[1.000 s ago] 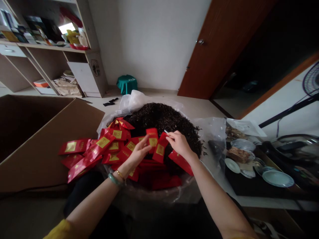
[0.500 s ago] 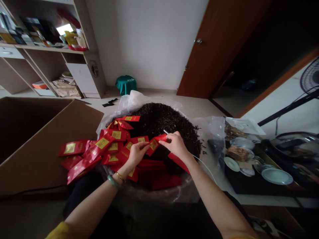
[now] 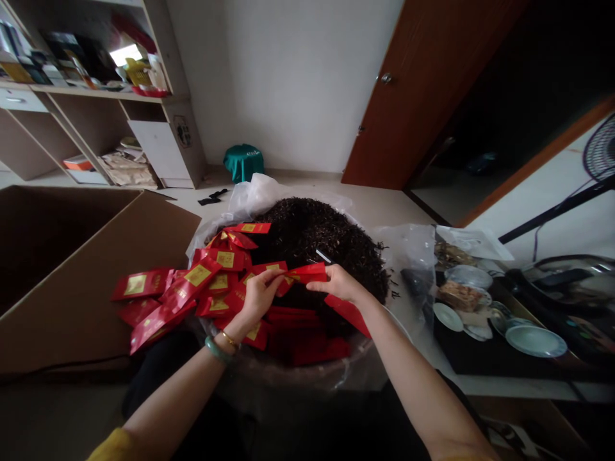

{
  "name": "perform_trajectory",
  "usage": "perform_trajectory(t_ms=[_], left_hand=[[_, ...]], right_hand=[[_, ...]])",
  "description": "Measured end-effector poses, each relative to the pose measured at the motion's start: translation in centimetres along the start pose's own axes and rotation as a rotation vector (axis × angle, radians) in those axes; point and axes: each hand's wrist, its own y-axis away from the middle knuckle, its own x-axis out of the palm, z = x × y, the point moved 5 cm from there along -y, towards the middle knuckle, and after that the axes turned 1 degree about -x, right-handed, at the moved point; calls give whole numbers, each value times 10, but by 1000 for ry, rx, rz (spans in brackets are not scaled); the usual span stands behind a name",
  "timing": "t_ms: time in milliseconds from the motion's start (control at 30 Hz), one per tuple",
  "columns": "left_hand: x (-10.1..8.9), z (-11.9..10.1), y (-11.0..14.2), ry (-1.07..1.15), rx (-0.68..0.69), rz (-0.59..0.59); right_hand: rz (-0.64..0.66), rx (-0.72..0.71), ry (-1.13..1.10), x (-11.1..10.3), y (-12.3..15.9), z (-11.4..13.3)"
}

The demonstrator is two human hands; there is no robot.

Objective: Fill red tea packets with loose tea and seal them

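Note:
A small red foil packet [image 3: 310,273] with a yellow label is stretched between my hands above the pile of dark dried leaves [image 3: 312,221]. My left hand [image 3: 262,293] pinches its left end. At the other end, the fingers of my right hand [image 3: 339,285] close on the packet. Just beyond the right fingers, a short white stick [image 3: 323,256] shows against the leaves; I cannot make out what it belongs to. Several more red packets [image 3: 196,275] lie heaped to the left, and others [image 3: 307,346] rest below my hands.
Clear plastic sheeting [image 3: 262,192] lines the round container of leaves. An open cardboard box [image 3: 144,250] stands at left. On the right, a low table holds dishes [image 3: 535,339] and a black tray [image 3: 461,358]. Behind are a green-covered stool or bin [image 3: 243,163] and a brown door [image 3: 413,83].
One packet now lies at the top of the left heap. My left hand has taken hold of another packet's left end, and that packet has swung from slanting to nearly level.

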Motion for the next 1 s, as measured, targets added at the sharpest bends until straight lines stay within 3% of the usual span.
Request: perform_trajectory(t_ms=[200,433,600,733,800,900,1000], left_hand=[[5,-1,-2,-49,49,59],[6,8,-3,20,31,8],[6,-2,4,-240,207,21],[12,-23,18,-648,538,-21],[19,-25,24,-848,640,35],[26,-17,26,-1000,667,139],[28,-10,24,-999,693,183]], right_hand=[[-95,-28,-108,2,-4,-9],[104,54,-362,20,2,-3],[116,138,-486,22,1,-9],[88,157,-434,20,-1,-16],[105,154,-405,23,-1,-16],[127,153,-379,29,-1,-15],[138,139,-401,34,0,-11]])
